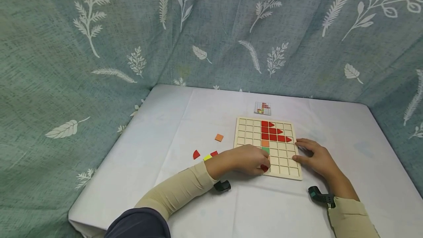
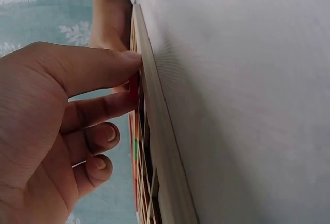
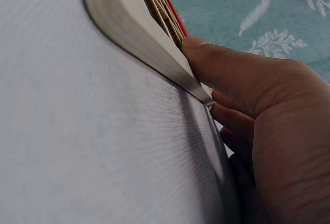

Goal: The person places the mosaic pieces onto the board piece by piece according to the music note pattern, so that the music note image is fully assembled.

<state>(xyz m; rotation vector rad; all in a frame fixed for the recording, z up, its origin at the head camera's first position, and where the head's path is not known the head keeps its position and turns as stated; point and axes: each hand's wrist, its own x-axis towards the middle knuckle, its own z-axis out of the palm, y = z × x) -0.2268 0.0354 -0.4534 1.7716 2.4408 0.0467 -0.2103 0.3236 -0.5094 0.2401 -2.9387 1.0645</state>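
Note:
A square wooden grid board (image 1: pixel 284 164) lies on the white table. Red squares and red pointed pieces (image 1: pixel 272 130) fill three rows of it, with an orange square (image 1: pixel 265 143) and a green square (image 1: pixel 265 150) below them. Over the near part of the board, my left hand (image 1: pixel 249 159) pinches a small red piece (image 2: pixel 134 87) between thumb and index finger, right at the board's near edge; its exact shape is partly hidden by the fingers. My right hand (image 1: pixel 317 159) rests at the board's right edge, thumb tip on the rim and fingers loosely bent along the side.
Left of the board lie an orange square (image 1: pixel 219 137), a red quarter-circle (image 1: pixel 196 154), a yellow piece (image 1: pixel 207 157) and another red piece (image 1: pixel 214 153), partly behind the left forearm. A small pattern card (image 1: pixel 262 108) sits beyond the board. A leaf-print curtain (image 1: pixel 211 28) hangs behind the table.

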